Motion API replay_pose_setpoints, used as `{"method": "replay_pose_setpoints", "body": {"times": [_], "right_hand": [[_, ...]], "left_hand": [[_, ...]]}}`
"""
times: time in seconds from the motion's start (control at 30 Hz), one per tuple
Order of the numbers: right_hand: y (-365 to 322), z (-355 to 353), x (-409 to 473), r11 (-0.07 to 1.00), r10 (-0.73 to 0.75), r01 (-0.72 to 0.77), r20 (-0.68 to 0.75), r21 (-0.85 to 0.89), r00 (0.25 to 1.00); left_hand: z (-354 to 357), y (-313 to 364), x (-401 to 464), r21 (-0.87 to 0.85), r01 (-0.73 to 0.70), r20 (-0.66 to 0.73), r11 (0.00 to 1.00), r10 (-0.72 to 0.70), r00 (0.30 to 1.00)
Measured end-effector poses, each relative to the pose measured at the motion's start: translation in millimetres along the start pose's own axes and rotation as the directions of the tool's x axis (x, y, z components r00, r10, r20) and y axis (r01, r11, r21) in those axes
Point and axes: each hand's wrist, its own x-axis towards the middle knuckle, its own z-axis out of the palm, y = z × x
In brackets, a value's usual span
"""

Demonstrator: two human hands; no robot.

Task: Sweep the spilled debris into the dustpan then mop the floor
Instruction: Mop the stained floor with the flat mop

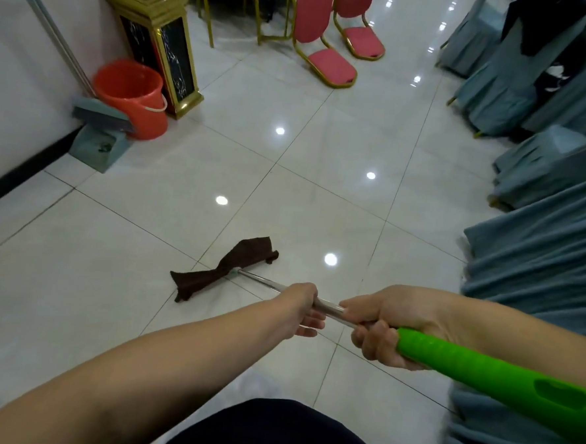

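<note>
While both hands clasp the mop handle (pixel 331 308), the brown mop cloth (pixel 225 269) lies twisted on the white tiled floor (pixel 322 175), a little ahead of the person. The left hand (pixel 301 308) sits further down the metal shaft, its grip curled round the tube with the fingertips showing underneath. The right hand (pixel 386 325) holds just behind it, its grip wrapped round the spot where the bare metal meets the green sleeve (pixel 481 367) (the sleeve runs back past the lower right edge of the view). The two hands are near each other but not touching.

Against the wall at the left stands the dustpan (pixel 99 146), grey-green, with the broom (pixel 99 114) resting above it, its long pole leaning up along the wall. Just beside them is an orange bucket (pixel 131 98), and behind the bucket a gold-framed bin (pixel 158 42) with dark panels. All of these are well apart from the mop cloth.

Farther back stand pink chairs (pixel 327 35) with gold frames. Along the right side runs a row of furniture under blue-grey covers (pixel 537 250). Ceiling lights show as bright spots on the glossy tiles. A dark garment on the person fills the bottom centre.
</note>
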Motion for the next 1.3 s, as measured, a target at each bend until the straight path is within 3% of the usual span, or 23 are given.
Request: {"method": "replay_pose_setpoints", "body": {"times": [0.13,0.33,0.63,0.93,1.3], "right_hand": [[3.8,-8.0,13.6,0.997,-0.014,0.011,-0.04,-0.083,0.999],[-11.2,-14.1,31.3,0.974,-0.042,0.027,-0.063,-0.227,0.997],[-57.6,7.3,36.8,0.938,-0.047,0.027,-0.05,-0.346,0.998],[-129.1,96.0,51.7,0.891,-0.052,0.043,-0.007,-0.452,0.999],[-242.2,265.5,76.3,0.793,0.005,0.005,0.016,-0.609,1.0]], "left_hand": [[10.0,-8.2,11.3,-0.045,0.029,0.013,0.999,-0.028,1.0],[3.2,-4.3,31.5,-0.277,0.059,0.043,0.959,-0.049,0.998],[-23.9,16.6,41.2,-0.461,0.002,-0.015,0.887,-0.01,1.0],[-115.8,48.8,36.9,-0.69,-0.086,-0.113,0.719,0.011,0.994],[-299.4,95.9,33.1,-0.874,-0.142,-0.13,0.464,0.057,0.99]]}}
